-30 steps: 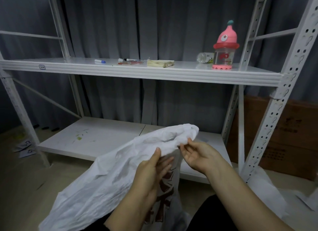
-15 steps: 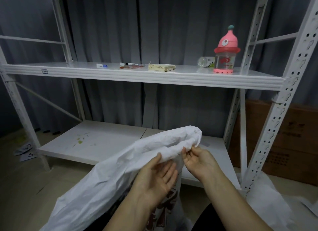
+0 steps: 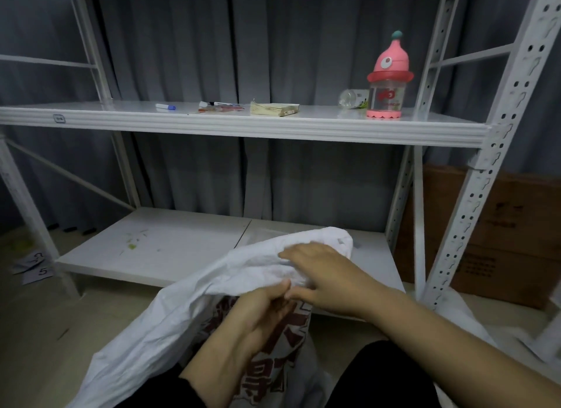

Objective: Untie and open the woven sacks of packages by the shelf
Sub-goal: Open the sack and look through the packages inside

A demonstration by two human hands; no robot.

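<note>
The white woven sack lay across my lap in front of the low shelf, its gathered mouth raised. My right hand grasped the bunched top, fingers over the fabric and thumb beneath; my left hand pinched the fold just below. Above, a pink bottle stood on the upper shelf.

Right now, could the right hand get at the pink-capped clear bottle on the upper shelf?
Probably not straight away. The right hand lies on the white woven sack, down by the bottom shelf. The pink-capped clear bottle stands well above; the path looks open, but the hand must let go first.
</note>
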